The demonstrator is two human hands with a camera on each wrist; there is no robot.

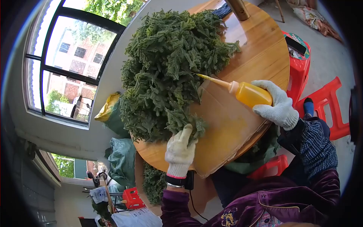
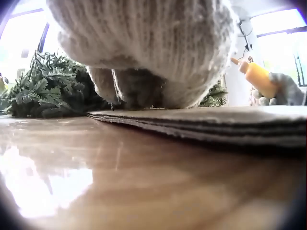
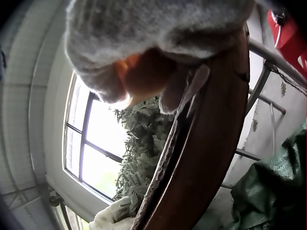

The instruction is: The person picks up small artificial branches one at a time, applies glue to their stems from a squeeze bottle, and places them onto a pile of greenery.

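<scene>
My gloved right hand (image 1: 279, 106) grips a squeeze bottle (image 1: 249, 94) of orange-yellow liquid, its long nozzle (image 1: 213, 79) aimed left toward the greenery. In the left wrist view the same bottle (image 2: 259, 78) is held up above the cardboard. A big heap of evergreen sprigs (image 1: 162, 64) covers the table's left side. At its near edge my gloved left hand (image 1: 180, 151) pinches a small evergreen sprig (image 1: 185, 120) between thumb and fingers. Beneath both hands lies a sheet of cardboard (image 1: 223, 132), stained yellow in the middle.
The round wooden table (image 1: 261, 49) carries a metal post (image 1: 239, 8) at its far side. Red plastic stools (image 1: 332, 102) stand to the right, one bearing a phone (image 1: 295, 45). Below the table's left edge is a carton with more greenery (image 1: 153, 185). Green sacks (image 1: 123, 159) lean by the wall.
</scene>
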